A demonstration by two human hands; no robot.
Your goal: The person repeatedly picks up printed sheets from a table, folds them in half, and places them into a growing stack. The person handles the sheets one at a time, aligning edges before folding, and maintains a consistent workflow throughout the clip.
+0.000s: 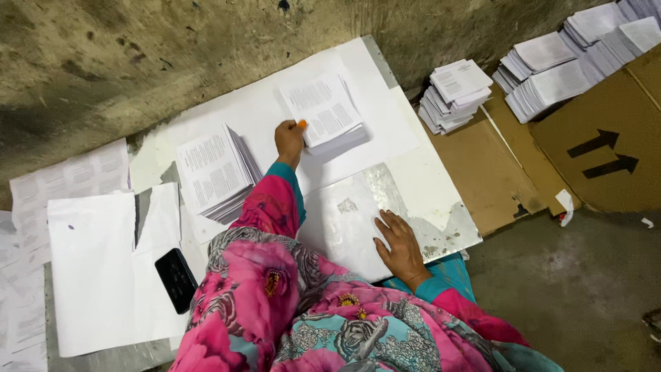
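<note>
Printed white paper sheets in a neat stack (pixel 329 114) lie on the big white board (pixel 385 131), near its far edge. Go left to right. At the far left, loose printed pages (pixel 62 179) run off the picture's edge. A plain white torn sheet (pixel 89 275) lies next, with a flat black phone (pixel 176 280) on it. Then comes another stack of printed sheets (pixel 213 172), fanned at its side. The print is too small to make out.

The left hand (pixel 290 140) touches the left edge of the neat stack, fingers curled; an orange fingertip shows, and I cannot tell if it grips a sheet. The right hand (pixel 401 246) rests flat and spread wide on the board, holding nothing, well apart from that stack. More small paper piles (pixel 456 93) sit on brown cardboard (pixel 509 172) at the right, some cut off at the top corner.
</note>
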